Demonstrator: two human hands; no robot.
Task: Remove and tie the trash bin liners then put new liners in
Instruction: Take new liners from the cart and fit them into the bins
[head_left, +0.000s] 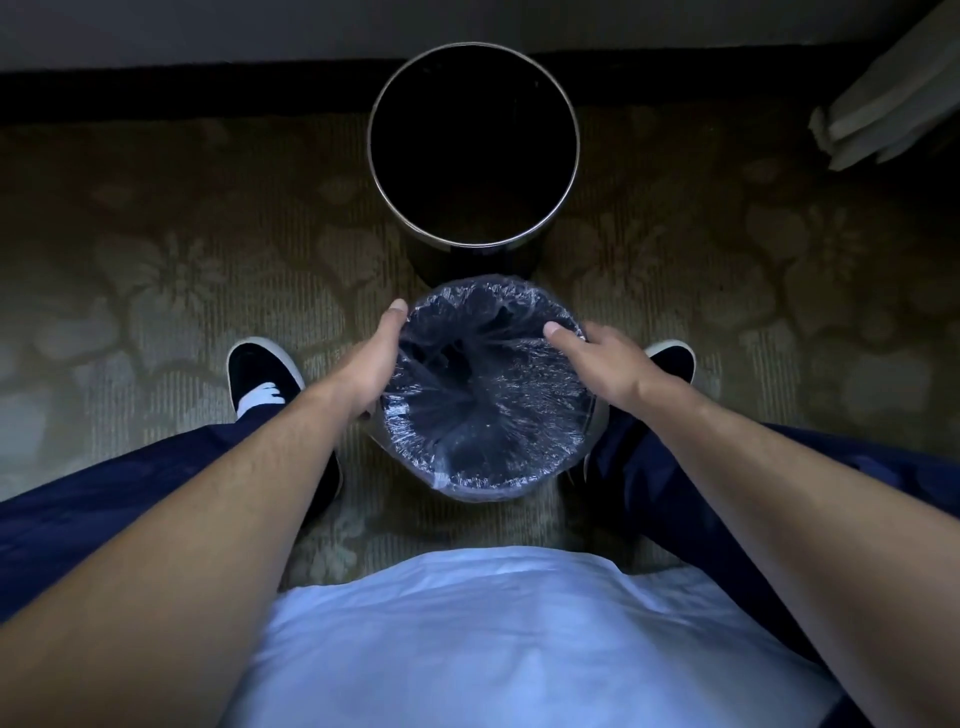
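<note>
A small round bin sits on the carpet between my feet, lined with a clear crinkled plastic liner (488, 415) folded over its rim. My left hand (371, 358) holds the bin's left side, thumb up along the rim and fingers wrapped round the outside. On the right rim rests my right hand (592, 358), its thumb pressing on the liner inside the opening and its fingers down the outer wall. Beyond it stands a larger black bin (474, 244) with a metal rim; its inside is dark and no liner shows.
Patterned beige carpet (182, 291) covers the floor. A dark baseboard runs along the wall at the top. Pale fabric (883, 109) hangs at the upper right. My dark shoes (260, 379) flank the small bin.
</note>
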